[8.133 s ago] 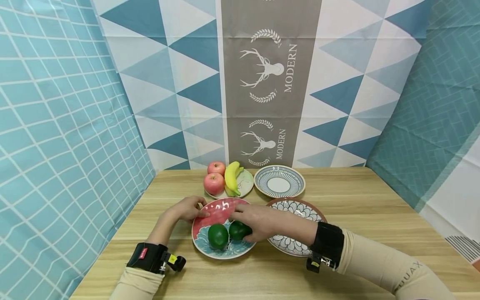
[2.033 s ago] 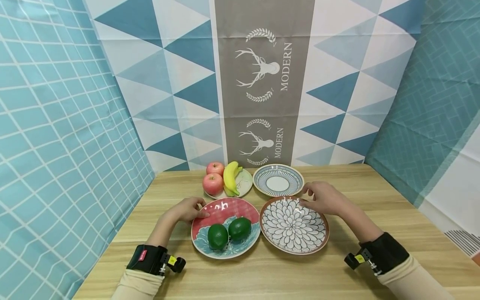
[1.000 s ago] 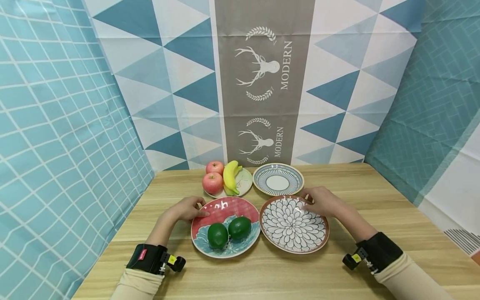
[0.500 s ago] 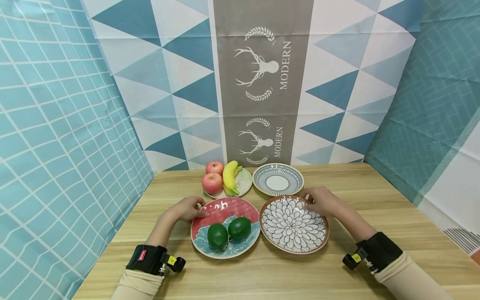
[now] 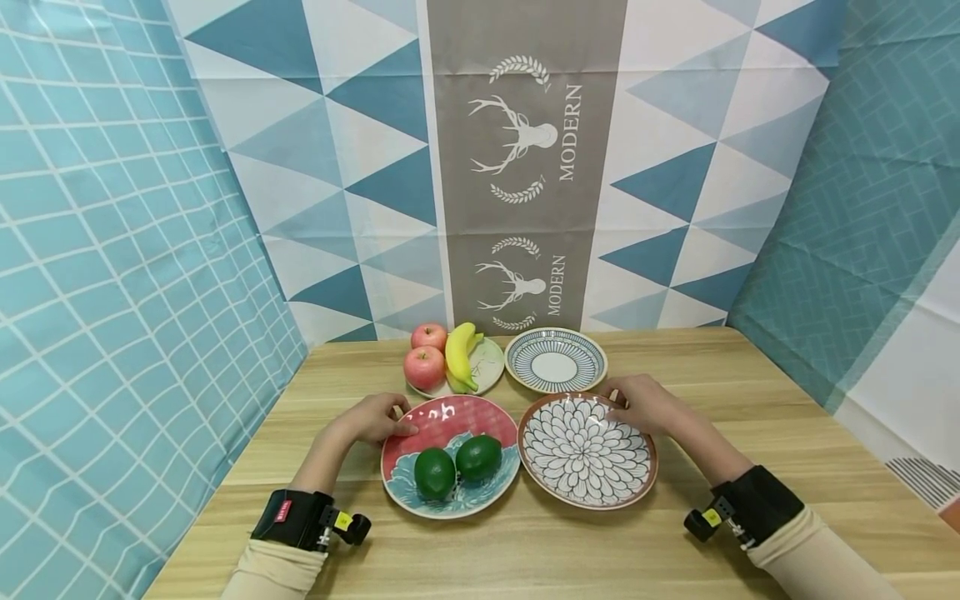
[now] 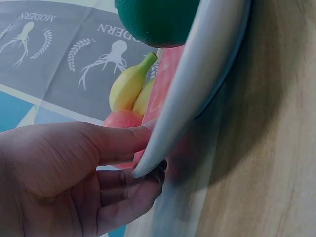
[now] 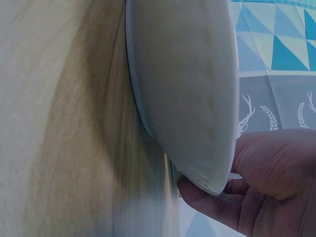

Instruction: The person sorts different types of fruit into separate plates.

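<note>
My left hand (image 5: 377, 418) grips the left rim of a red and blue plate (image 5: 442, 417), thumb on top and fingers curled beneath the edge in the left wrist view. Two dark green limes lie side by side on it, a left lime (image 5: 435, 473) and a right lime (image 5: 479, 457). To the right stands a brown-rimmed plate (image 5: 588, 454) with a white petal pattern and nothing on it. Its upper right rim is pinched by my right hand (image 5: 643, 404); in the right wrist view the fingers (image 7: 210, 202) reach under the edge of that plate.
Behind the red and blue plate, a small pale plate (image 5: 491, 365) bears two apples (image 5: 425, 367) and bananas (image 5: 461, 354). A blue-striped plate (image 5: 556, 360) stands beside it, just behind the brown-rimmed plate. Patterned cloth (image 5: 525, 208) closes off the back of the wooden table (image 5: 465, 558).
My right hand has left the right lime, now lying on the red and blue plate, and moved right to the brown-rimmed plate's edge. The left hand stays put; the last second shows almost no motion.
</note>
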`<act>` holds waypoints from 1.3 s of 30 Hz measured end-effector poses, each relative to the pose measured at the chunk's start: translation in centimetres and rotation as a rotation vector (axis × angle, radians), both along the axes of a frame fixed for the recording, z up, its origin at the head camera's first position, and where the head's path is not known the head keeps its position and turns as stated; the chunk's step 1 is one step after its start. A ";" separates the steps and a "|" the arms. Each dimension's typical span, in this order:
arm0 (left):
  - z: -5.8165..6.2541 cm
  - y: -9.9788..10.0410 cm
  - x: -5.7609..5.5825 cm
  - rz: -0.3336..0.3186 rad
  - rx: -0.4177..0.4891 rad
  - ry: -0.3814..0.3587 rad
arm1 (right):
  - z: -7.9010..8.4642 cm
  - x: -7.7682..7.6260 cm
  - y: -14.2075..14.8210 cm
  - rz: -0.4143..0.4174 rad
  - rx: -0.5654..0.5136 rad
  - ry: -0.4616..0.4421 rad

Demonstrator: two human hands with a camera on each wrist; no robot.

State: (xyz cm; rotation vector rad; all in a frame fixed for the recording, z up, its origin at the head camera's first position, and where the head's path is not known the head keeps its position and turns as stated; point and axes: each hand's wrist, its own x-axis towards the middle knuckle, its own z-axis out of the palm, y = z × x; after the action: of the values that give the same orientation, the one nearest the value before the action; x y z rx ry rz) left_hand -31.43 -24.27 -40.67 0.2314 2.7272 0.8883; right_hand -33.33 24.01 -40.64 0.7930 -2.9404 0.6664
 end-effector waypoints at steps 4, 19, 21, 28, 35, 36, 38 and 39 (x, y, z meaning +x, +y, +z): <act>0.0 -0.1 0.1 -0.017 -0.009 0.009 | -0.1 0.1 0.1 0.002 0.000 -0.011; 3.2 -1.0 1.3 -0.041 -0.094 0.313 | -0.7 -0.5 -0.7 -0.001 0.017 -0.030; 3.8 -0.9 1.1 -0.023 -0.059 0.340 | -0.7 -0.5 -0.7 -0.004 0.018 -0.027; 6.5 0.0 -1.0 0.023 -0.013 0.449 | -0.2 -0.6 -0.5 -0.010 0.019 -0.014; 8.5 1.6 -3.8 0.043 -0.098 0.435 | 0.1 -0.5 -0.4 -0.031 0.024 -0.029; 8.7 1.8 -4.3 0.041 -0.115 0.424 | 0.1 -0.5 -0.3 -0.032 0.022 -0.030; 9.0 2.3 -5.3 0.030 -0.153 0.409 | 0.1 -0.4 -0.2 -0.036 0.015 -0.035; 9.1 2.5 -5.8 0.026 -0.169 0.404 | 0.1 -0.3 -0.2 -0.037 0.012 -0.036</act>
State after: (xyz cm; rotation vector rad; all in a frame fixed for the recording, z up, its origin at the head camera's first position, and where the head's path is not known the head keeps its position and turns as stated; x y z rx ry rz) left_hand -37.21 -21.74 -31.59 0.3775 3.1630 0.6715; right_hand -33.63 23.84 -40.56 0.7336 -2.9866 0.6684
